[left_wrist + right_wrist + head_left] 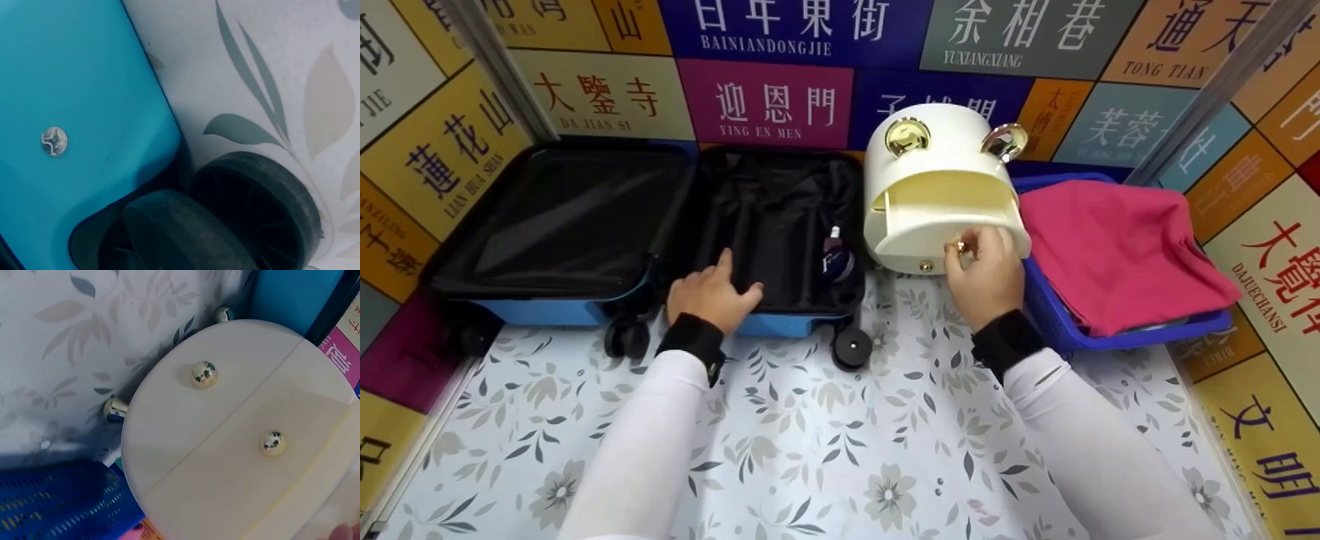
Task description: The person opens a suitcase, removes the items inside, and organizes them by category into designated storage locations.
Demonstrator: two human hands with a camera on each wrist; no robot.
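Observation:
A cream rounded drawer box (945,142) with two gold discs on top stands beside the suitcase. Its upper drawer (911,238) is pulled out, showing a pale yellow inside. In the head view my right hand (988,277) pinches the upper gold knob (959,245). In the right wrist view that knob (273,443) looks uncovered, with fingertips (342,532) only at the lower corner. My left hand (711,294), fingers spread, is over the front edge of the open blue-and-black suitcase (772,324). A dark bottle (837,261) lies inside; whether the left hand touches the suitcase I cannot tell.
To the right, a blue plastic basket (1155,341) holds a folded pink cloth (1117,247). The suitcase's other half (577,225) lies at the left. Black wheels (852,349) stick out in front over the flower-patterned surface (840,450). Lettered panels (769,105) stand behind.

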